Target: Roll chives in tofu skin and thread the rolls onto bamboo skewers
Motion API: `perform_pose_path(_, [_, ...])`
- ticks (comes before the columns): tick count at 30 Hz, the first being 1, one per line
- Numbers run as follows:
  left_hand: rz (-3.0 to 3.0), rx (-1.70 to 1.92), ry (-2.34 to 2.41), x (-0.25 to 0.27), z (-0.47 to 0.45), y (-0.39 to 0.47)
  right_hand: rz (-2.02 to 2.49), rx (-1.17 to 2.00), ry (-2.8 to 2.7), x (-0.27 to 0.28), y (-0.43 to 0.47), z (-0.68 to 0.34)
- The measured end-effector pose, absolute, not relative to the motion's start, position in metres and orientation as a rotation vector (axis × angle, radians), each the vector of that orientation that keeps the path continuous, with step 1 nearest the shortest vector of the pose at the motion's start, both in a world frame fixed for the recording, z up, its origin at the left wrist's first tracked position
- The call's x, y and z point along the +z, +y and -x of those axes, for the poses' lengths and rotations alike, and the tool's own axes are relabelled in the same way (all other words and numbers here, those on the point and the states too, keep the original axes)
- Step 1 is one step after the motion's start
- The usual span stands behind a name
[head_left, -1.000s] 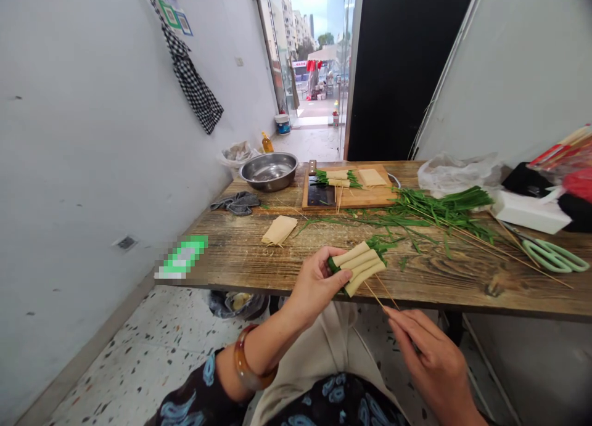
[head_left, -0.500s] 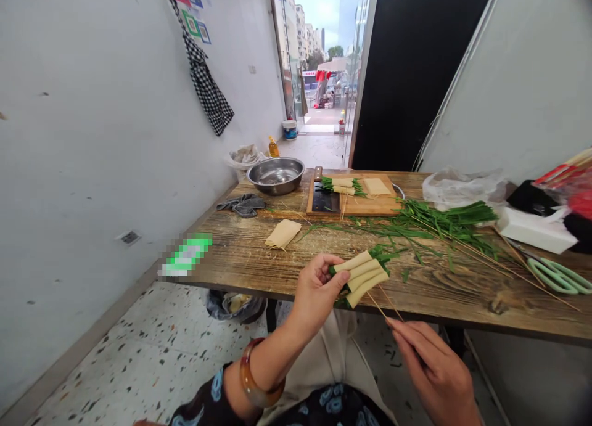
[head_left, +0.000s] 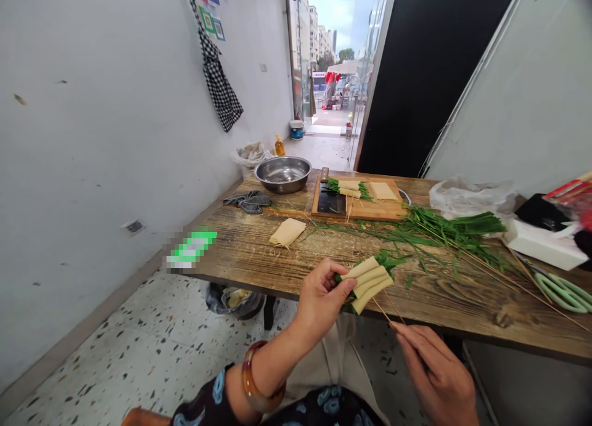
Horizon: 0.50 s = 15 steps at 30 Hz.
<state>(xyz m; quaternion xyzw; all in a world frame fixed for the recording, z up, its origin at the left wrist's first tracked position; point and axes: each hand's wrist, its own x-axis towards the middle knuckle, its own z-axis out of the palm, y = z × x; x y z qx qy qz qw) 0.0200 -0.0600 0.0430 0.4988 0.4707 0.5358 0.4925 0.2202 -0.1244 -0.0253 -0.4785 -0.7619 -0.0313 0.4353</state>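
Observation:
My left hand (head_left: 326, 296) pinches a row of tofu-skin rolls (head_left: 370, 282) by their left ends, thumb on top. Green chive ends stick out of the rolls on both sides. Two thin bamboo skewers (head_left: 383, 310) run from the lowest roll to my right hand (head_left: 435, 361), whose fingers are closed on them. How deep the skewers go inside the rolls is hidden. Both hands are at the near edge of the wooden table (head_left: 240, 259). A small stack of tofu-skin sheets (head_left: 287, 232) lies on the table beyond my left hand.
Behind stands a cutting board (head_left: 379, 211) with a cleaver (head_left: 332, 203), finished-looking rolls and more sheets. Loose chives (head_left: 453, 225) spread to the right, near green-handled scissors (head_left: 562, 290). A steel basin (head_left: 283, 174) and grey cloth (head_left: 248, 201) sit at the left. A bin (head_left: 234, 301) is below.
The view has shifted slightly, so the table items appear a little farther right. Both hands keep their hold on the rolls and skewers, with hardly any movement between them.

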Motion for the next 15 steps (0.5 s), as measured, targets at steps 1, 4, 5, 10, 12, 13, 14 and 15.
perform_pose_path(1, [-1.211, 1.3, 1.146, 0.0433, -0.0198, -0.0607, 1.189, -0.096, -1.893, -0.0251, -0.1244, -0.2196])
perform_pose_path(4, [-1.236, 1.308, 1.156, 0.0443, -0.02, -0.0629, 1.193, -0.105, -1.9, -0.0237, -0.1246, -0.2182])
perform_pose_path(5, [-1.248, 1.308, 1.154, 0.0446, -0.0202, -0.0637, 1.196, -0.097, -1.904, -0.0229, -0.1247, -0.2179])
perform_pose_path(10, [-1.293, 1.311, 1.125, 0.0449, -0.0211, -0.067, 1.173, -0.092, -1.914, -0.0181, -0.1246, -0.2177])
perform_pose_path(12, [-1.319, 1.313, 1.125, 0.0448, -0.0209, -0.0678, 1.159, -0.104, -1.918, -0.0166, -0.1243, -0.2178])
perform_pose_path(13, [-1.332, 1.313, 1.126, 0.0448, -0.0208, -0.0681, 1.153, -0.109, -1.917, -0.0161, -0.1241, -0.2177])
perform_pose_path(14, [-1.341, 1.313, 1.128, 0.045, -0.0206, -0.0684, 1.151, -0.114, -1.913, -0.0158, -0.1238, -0.2176])
perform_pose_path(15, [-1.347, 1.313, 1.129, 0.0453, -0.0205, -0.0687, 1.147, -0.12, -1.907, -0.0157, -0.1235, -0.2174])
